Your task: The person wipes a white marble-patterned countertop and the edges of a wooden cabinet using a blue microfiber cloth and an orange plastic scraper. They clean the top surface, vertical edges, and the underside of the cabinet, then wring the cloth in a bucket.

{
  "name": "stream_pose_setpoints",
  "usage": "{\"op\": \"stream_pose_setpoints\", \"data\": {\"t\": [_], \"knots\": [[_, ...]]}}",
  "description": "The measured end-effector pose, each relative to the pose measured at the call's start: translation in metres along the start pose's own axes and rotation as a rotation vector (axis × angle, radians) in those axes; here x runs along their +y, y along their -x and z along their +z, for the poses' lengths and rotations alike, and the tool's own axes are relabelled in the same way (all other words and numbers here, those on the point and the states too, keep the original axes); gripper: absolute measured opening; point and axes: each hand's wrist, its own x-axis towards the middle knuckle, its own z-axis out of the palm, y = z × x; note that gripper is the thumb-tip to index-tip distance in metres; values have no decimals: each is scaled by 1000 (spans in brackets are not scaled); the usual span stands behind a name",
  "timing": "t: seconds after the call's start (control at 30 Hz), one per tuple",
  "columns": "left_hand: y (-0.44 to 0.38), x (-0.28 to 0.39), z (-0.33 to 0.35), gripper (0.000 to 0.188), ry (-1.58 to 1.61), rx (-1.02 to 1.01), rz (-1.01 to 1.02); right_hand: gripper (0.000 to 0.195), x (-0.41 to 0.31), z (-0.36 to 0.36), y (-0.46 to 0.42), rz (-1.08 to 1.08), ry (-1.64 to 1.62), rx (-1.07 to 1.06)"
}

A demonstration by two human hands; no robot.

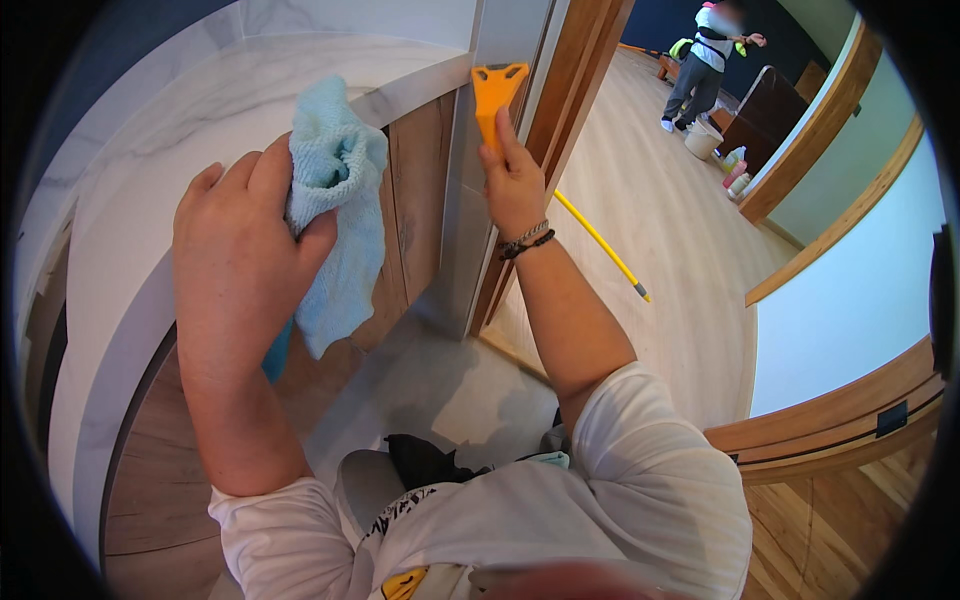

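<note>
My left hand [244, 232] grips a bunched light-blue terry cloth [341, 247], whose lower part hangs down in front of the wood-look cabinet front [420, 195]. Beyond it lies a white, grey-veined countertop [217, 90]. My right hand [514, 180] holds an orange plastic scraper [497, 97] by its handle, the wide head pointing away from me. That head is close to the end of the counter and the grey vertical panel [469, 225] beside the wooden door frame [577, 82].
Through the doorway, a yellow pole [600, 236] lies on the pale wood floor [675, 225]. Farther off stands another person [709, 52] near a whitish bucket [703, 139] and several bottles [735, 171]. A wood-trimmed white wall [847, 300] rises at the right.
</note>
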Motion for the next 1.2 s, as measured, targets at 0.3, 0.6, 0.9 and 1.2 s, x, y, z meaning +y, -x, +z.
{"op": "stream_pose_setpoints", "data": {"t": [0.3,0.6,0.9,1.2], "knots": [[0,0,-1,36,-2,0,11,48,-20,8,1,65,-86,32],[1,0,-1,35,-11,7,25,48,-17,9,7,97,-108,10],[2,-1,0,34,-14,22,33,48,-36,7,9,266,-183,-18],[1,1,-1,33,-5,24,39,48,-32,8,7,205,-271,9]]}}
